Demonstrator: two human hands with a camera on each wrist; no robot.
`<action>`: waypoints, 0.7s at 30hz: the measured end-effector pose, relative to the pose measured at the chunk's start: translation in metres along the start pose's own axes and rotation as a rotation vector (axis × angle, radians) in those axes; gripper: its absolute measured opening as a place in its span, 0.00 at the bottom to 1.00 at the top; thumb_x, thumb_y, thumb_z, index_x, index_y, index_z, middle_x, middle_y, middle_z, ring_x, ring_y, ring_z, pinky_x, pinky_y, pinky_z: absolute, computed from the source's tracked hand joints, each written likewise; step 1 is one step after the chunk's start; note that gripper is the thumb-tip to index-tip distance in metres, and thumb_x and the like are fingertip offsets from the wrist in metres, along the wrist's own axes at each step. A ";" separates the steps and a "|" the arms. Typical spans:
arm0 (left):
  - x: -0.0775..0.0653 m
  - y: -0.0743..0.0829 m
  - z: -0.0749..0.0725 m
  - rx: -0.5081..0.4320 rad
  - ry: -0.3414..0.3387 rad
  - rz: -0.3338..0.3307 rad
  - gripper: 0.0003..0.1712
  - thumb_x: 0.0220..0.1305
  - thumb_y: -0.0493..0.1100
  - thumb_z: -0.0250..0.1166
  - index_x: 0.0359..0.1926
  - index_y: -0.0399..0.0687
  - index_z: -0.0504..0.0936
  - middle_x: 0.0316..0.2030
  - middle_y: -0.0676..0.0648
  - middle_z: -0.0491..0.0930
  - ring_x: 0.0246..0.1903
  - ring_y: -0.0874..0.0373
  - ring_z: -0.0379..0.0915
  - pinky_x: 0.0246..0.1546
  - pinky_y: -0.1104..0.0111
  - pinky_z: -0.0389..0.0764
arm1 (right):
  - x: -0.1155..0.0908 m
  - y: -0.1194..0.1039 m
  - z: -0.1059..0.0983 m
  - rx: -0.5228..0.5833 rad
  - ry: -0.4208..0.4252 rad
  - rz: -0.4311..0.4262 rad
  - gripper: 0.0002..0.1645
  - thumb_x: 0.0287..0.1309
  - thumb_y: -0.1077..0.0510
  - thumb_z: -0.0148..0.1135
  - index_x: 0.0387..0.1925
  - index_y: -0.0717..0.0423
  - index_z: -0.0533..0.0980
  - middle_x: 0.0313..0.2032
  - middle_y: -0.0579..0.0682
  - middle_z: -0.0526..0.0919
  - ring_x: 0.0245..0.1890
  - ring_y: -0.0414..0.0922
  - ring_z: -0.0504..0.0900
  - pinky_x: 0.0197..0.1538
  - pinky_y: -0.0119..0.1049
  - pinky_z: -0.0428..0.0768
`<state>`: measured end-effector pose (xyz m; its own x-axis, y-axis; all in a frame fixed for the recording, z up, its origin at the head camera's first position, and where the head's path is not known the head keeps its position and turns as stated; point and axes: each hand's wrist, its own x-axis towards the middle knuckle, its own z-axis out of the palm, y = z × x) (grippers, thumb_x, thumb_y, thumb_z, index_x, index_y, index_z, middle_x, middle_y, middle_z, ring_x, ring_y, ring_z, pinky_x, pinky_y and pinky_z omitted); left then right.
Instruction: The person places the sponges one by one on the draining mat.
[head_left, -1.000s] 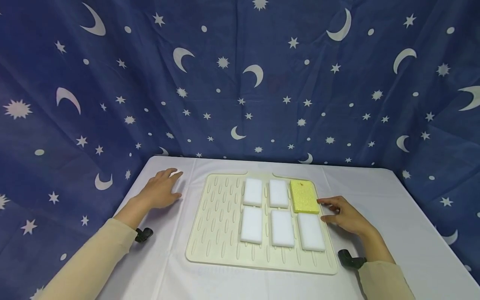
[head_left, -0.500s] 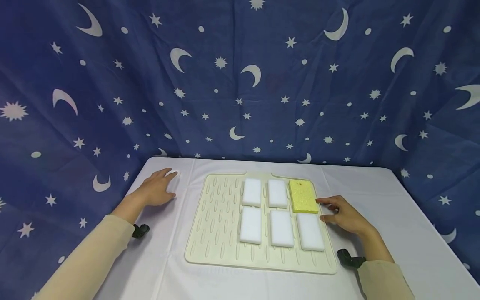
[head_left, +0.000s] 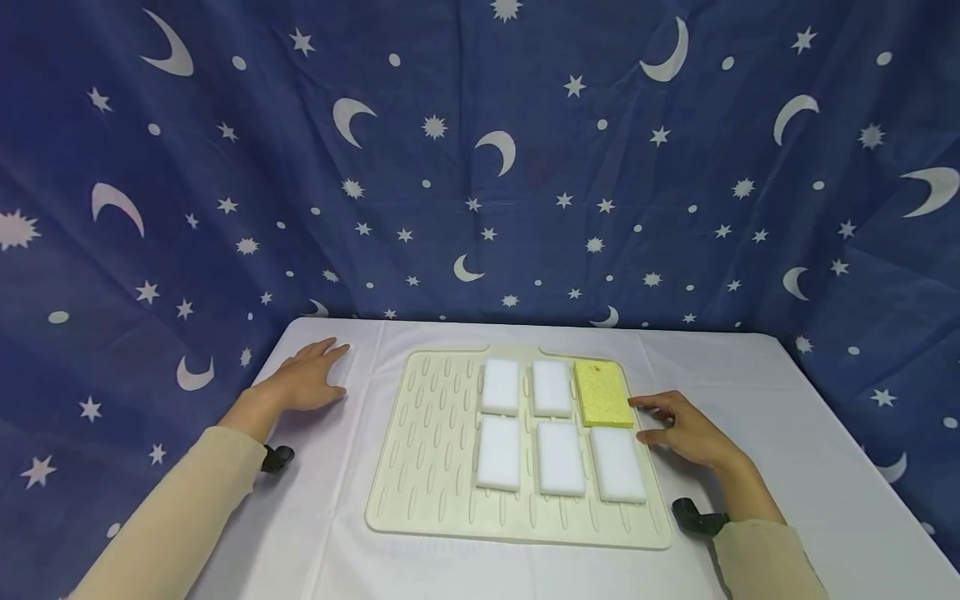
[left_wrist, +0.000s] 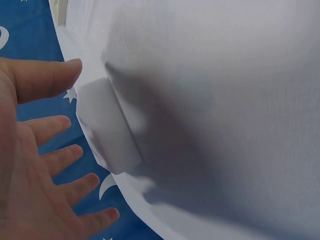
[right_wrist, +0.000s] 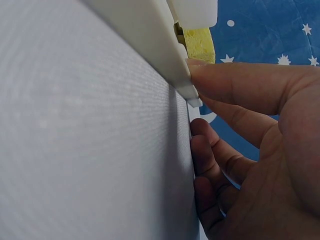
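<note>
My left hand (head_left: 306, 379) is over the left side of the table with its fingers spread. In the left wrist view, a white block (left_wrist: 107, 125) lies on the cloth beyond the thumb and fingers of that hand; the hand hides it in the head view. At the right edge of a cream ribbed drying mat (head_left: 427, 467) is my right hand (head_left: 690, 429). Its thumb touches the mat's rim, and its index fingertip is at the edge of a yellow sponge (head_left: 603, 393). Beside that sponge, white sponge blocks (head_left: 561, 458) lie in two rows.
A white cloth (head_left: 330, 550) covers the table. Behind it hangs a dark blue curtain (head_left: 420, 158) with moons and stars. The left part of the mat shows bare ridges. A small black camera (head_left: 697, 518) is strapped at each wrist.
My left hand has shifted a little to the left, away from the mat. My right hand stays at the mat's right edge. The head view has turned slightly.
</note>
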<state>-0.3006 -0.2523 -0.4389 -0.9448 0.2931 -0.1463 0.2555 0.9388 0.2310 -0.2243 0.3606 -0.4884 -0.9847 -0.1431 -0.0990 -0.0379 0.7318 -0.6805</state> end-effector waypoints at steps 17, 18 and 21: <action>0.005 -0.011 -0.003 -0.023 -0.056 -0.012 0.50 0.64 0.49 0.65 0.80 0.36 0.54 0.79 0.25 0.46 0.77 0.23 0.43 0.71 0.28 0.53 | -0.001 -0.002 0.000 -0.007 0.008 0.005 0.37 0.50 0.57 0.77 0.64 0.55 0.79 0.61 0.60 0.72 0.58 0.57 0.72 0.55 0.49 0.73; 0.005 -0.011 -0.003 -0.026 -0.059 -0.008 0.50 0.64 0.49 0.65 0.80 0.35 0.54 0.79 0.24 0.46 0.76 0.23 0.43 0.71 0.27 0.53 | -0.001 -0.002 0.000 -0.006 0.008 0.006 0.37 0.50 0.57 0.77 0.64 0.55 0.79 0.61 0.60 0.72 0.58 0.57 0.72 0.55 0.49 0.73; 0.005 -0.012 -0.003 -0.041 -0.075 -0.001 0.50 0.65 0.49 0.64 0.80 0.35 0.53 0.79 0.25 0.45 0.77 0.23 0.41 0.72 0.29 0.51 | -0.001 -0.002 0.000 -0.002 0.006 0.010 0.37 0.50 0.56 0.77 0.64 0.55 0.79 0.61 0.60 0.72 0.58 0.56 0.72 0.55 0.48 0.73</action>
<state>-0.3089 -0.2625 -0.4394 -0.9268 0.3061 -0.2175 0.2443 0.9315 0.2696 -0.2230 0.3593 -0.4871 -0.9861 -0.1317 -0.1017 -0.0283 0.7347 -0.6778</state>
